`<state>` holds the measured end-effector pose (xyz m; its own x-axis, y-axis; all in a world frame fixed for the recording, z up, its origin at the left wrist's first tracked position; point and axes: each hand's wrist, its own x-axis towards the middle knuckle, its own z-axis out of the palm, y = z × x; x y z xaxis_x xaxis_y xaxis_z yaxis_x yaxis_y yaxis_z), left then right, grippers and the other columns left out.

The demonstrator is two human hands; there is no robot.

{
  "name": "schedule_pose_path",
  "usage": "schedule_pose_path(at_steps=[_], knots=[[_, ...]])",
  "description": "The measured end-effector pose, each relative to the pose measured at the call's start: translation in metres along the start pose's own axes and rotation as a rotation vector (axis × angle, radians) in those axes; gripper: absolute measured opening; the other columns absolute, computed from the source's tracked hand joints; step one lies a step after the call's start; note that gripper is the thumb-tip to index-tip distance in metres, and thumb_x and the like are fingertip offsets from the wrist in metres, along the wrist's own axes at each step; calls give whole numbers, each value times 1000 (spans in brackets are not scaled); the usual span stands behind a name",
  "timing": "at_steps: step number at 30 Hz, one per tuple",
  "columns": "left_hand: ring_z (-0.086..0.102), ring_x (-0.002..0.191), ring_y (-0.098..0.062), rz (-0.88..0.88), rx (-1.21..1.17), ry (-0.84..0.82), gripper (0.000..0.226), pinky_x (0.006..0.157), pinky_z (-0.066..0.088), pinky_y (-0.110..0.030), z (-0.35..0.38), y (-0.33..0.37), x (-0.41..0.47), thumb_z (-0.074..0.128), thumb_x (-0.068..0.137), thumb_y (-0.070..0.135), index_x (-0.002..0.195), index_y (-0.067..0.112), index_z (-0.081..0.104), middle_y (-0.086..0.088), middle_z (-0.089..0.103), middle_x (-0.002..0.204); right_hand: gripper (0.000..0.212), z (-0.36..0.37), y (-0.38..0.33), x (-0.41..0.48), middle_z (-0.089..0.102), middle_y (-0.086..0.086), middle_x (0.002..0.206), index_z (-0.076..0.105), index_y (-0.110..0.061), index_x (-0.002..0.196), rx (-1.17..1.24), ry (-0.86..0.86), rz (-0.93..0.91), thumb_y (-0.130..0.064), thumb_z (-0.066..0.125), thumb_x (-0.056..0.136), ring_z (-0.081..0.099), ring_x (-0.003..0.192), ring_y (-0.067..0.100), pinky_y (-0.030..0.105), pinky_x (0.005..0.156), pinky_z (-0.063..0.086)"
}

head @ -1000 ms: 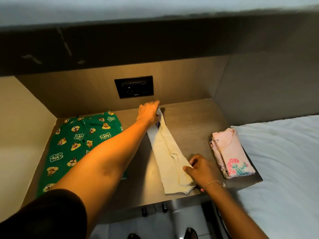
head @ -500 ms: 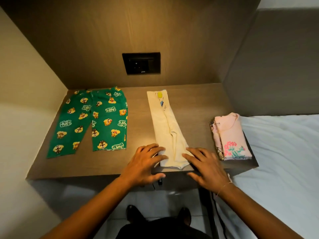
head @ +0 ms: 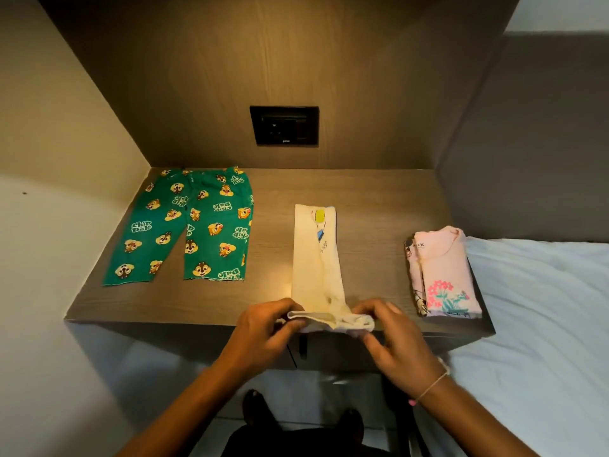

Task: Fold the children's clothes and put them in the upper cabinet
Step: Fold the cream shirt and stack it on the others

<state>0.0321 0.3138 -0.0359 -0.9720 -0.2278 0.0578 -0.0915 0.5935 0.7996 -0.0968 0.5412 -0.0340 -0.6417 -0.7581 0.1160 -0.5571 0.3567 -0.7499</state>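
Standing over a wooden desk (head: 379, 199), a person holds the near end of a cream garment (head: 316, 258) with both hands. There is only one view, from the head, looking down and forward.

The cream garment is folded into a long narrow strip. It lies on the middle of the desk and runs from far to near. At its far end I can see a small yellow mark and a little blue print. Its near end is lifted a bit off the desk edge. The left hand (head: 263, 331) pinches the left corner of this end between thumb and fingers, closed on the cloth. The right hand (head: 398, 344) grips the right corner in the same way, with the fingers curled over the bunched fabric. A thin bracelet (head: 431, 387) goes around the right wrist.

On the left part of the desk, well apart from the cream strip, green trousers (head: 188, 225) with cartoon chipmunk faces lie flat and spread, both legs pointing to the near side. On the right part, close to the desk's right edge, a pink top (head: 445, 268) with a flower print lies already folded into a small rectangle, and beneath it the edge of another folded piece shows.

A dark socket plate (head: 284, 125) sits in the wooden back panel, far behind the clothes. To the right of the desk, a white bed sheet (head: 543, 308) begins just beside the pink top. Below, near the floor, two dark shoes (head: 255, 407) show between the arms. The cabinet itself I cannot see here.
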Motion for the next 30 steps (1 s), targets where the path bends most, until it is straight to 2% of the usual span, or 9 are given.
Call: schedule_pose_path(at_steps=[3, 7, 11, 16, 20, 22, 24, 27, 30], knots=[[67, 80, -11, -92, -212, -63, 5, 70, 53, -23, -24, 14, 24, 63, 90, 29, 92, 30, 67, 11, 69, 83, 19, -26, -19, 29, 64, -17, 93, 57, -34, 97, 86, -45, 60, -41, 64, 82, 61, 87, 6, 30, 69, 50], [66, 71, -10, -225, -258, 17, 6, 62, 52, -24, -48, 13, 81, 65, 90, 22, 85, 25, 68, 7, 71, 74, 15, -43, -30, 101, 69, -15, 85, 64, -32, 92, -9, -37, 157, -36, 71, 79, 62, 78, 6, 34, 66, 52], [68, 72, -23, -350, -115, 25, 13, 53, 57, -33, -59, -9, 145, 65, 90, 32, 85, 21, 67, -9, 72, 83, 14, -31, -15, 177, 72, -5, 86, 69, -29, 87, -101, -45, 307, -31, 76, 75, 64, 81, 17, 41, 76, 56], [69, 83, -36, -463, 8, -41, 25, 64, 60, -51, -53, -42, 197, 66, 89, 34, 95, 9, 68, -17, 71, 91, 12, -7, 12, 228, 73, -2, 90, 65, -35, 80, -171, -109, 405, -32, 76, 76, 67, 79, 20, 39, 72, 58], [68, 71, -26, -490, 156, 10, 22, 61, 61, -41, -45, -53, 208, 68, 86, 38, 95, 19, 62, -5, 67, 90, 31, 7, 24, 229, 68, -1, 102, 60, -29, 110, -169, -52, 489, -37, 72, 82, 61, 90, 19, 34, 78, 53], [65, 80, -25, -481, 250, 98, 32, 68, 60, -40, -42, -55, 204, 66, 86, 44, 105, 20, 58, -4, 64, 99, 46, 11, 22, 218, 68, 2, 100, 52, -24, 124, -195, 72, 529, -46, 65, 85, 62, 92, 23, 40, 80, 54], [62, 90, -28, -513, 371, 130, 44, 77, 55, -39, -40, -59, 195, 61, 84, 55, 107, 18, 57, -7, 64, 104, 51, 17, 18, 201, 68, 4, 101, 52, -23, 123, -164, 179, 606, -57, 58, 85, 63, 94, 26, 43, 80, 55], [61, 94, -31, -600, 499, 72, 54, 76, 49, -37, -31, -59, 175, 57, 80, 66, 102, 17, 62, -9, 62, 106, 51, 29, 8, 177, 67, 1, 98, 60, -23, 107, -148, 86, 682, -67, 54, 81, 62, 87, 23, 36, 73, 52], [60, 101, -33, -582, 527, 61, 54, 77, 47, -37, -16, -47, 167, 61, 80, 58, 111, 14, 62, -10, 58, 113, 47, 43, 0, 173, 68, 3, 101, 63, -19, 107, -188, 51, 731, -57, 63, 80, 63, 91, 25, 39, 77, 55]])
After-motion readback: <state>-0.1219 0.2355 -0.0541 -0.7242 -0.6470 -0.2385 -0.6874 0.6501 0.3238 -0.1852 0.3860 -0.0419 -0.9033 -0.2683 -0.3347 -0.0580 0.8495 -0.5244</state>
